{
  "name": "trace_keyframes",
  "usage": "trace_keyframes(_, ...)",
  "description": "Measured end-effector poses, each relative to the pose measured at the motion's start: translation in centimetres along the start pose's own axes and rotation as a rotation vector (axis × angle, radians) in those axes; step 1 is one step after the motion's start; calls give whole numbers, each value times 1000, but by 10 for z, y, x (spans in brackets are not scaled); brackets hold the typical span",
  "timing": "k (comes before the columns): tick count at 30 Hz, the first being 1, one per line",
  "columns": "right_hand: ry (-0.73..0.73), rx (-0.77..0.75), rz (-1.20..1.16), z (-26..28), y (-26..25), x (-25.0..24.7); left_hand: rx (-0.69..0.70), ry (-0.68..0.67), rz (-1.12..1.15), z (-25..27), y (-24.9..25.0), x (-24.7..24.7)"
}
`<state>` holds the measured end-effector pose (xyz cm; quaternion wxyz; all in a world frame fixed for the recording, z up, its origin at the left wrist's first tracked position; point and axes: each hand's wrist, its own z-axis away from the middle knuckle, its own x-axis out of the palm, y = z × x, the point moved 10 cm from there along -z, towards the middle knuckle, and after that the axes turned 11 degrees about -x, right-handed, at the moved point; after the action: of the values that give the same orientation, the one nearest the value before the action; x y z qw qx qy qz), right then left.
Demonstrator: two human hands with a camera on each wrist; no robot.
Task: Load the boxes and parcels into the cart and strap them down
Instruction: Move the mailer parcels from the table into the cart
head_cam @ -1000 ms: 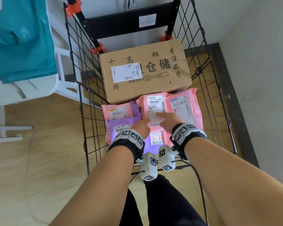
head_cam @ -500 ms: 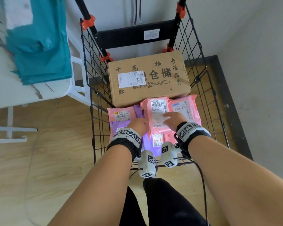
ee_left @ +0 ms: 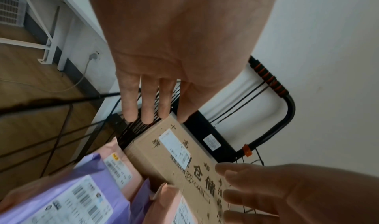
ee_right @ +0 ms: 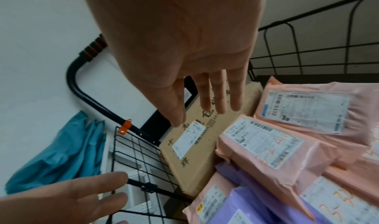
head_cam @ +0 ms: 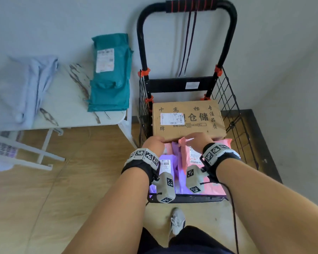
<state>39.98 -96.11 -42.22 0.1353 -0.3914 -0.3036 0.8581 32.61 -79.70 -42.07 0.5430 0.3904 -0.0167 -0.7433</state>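
Note:
A black wire cart [head_cam: 234,107] holds a brown cardboard box [head_cam: 189,118] at its back. Pink parcels [head_cam: 194,155] and purple parcels [head_cam: 165,165] are stacked in front of it. My left hand [head_cam: 153,144] and right hand [head_cam: 198,139] are side by side at the box's near edge, above the parcels. In the left wrist view my left hand [ee_left: 147,104] has straight fingers over the box [ee_left: 184,162] and holds nothing. In the right wrist view my right hand [ee_right: 205,101] is likewise flat and empty over the box [ee_right: 194,146]. Dark elastic straps [head_cam: 188,43] hang from the cart handle [head_cam: 191,5].
A white table [head_cam: 66,110] stands left of the cart with teal parcels [head_cam: 110,76] and a pale cloth [head_cam: 26,85] on it. Grey walls close in behind and to the right. My shoe [head_cam: 177,222] is on the wooden floor before the cart.
Both hands have left the pink parcel they pressed on and moved forward to the box's near edge. My head has tilted up, bringing the handle and straps into view.

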Motion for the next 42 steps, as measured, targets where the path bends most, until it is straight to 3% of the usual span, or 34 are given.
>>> trace_keyframes(8, 32, -51, -5, 9, -98, 25, 39, 107, -9, 22, -46, -100)
trace_keyframes(17, 86, -145, 51, 9, -232, 106, 74, 226, -31, 26, -126, -231)
trace_keyframes(23, 155, -129, 8, 3, -285, 137, 137, 250, -8, 20, -151, -289)
trace_keyframes(32, 238, -103, -63, -27, -306, 138, 206, 203, -11, -12, -143, -314)
trace_keyframes(42, 345, -91, -134, -117, -308, 67, 211, 189, -3, -88, -58, -339)
